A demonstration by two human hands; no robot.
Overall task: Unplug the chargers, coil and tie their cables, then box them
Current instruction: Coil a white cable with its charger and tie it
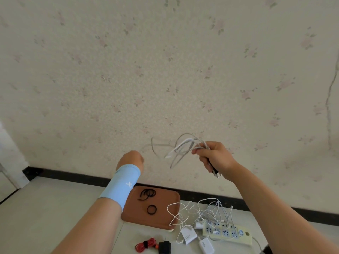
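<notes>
Item in hand: a pale grey-white charging cable [183, 145], gathered into several loose, uneven loops and held up in front of the wall, well above the white table [45, 208]. The right hand [214, 158] has its fingers curled round the loop bundle. The cable's dark plug-in charger [214, 171] hangs below the palm with its prongs pointing down. The left hand [131, 159], above a light blue fabric wristband [122, 186], is raised beside the loops with its back to the camera. Whether it pinches the cable's blurred free end cannot be told.

Risk one: the loops differ in size and nothing binds them, so any slackening of the right hand's hold would likely let them spring apart. Risk two: the black elastic bands [151, 209] lie on the brown rectangular tray [165, 219] far below, and reaching for one leaves a single hand to keep the coil together. Risk three: the hanging charger could swing and drag a loop out.

A tangle of white cables [211, 208] lies over the pale yellow-green power strip [244, 237], beside two white charger blocks [189, 235]. Pulling one lead could snag the others. A red coiled cable [146, 243], already bound, lies with its black charger [165, 247] near the table's front edge. No box is in view.
</notes>
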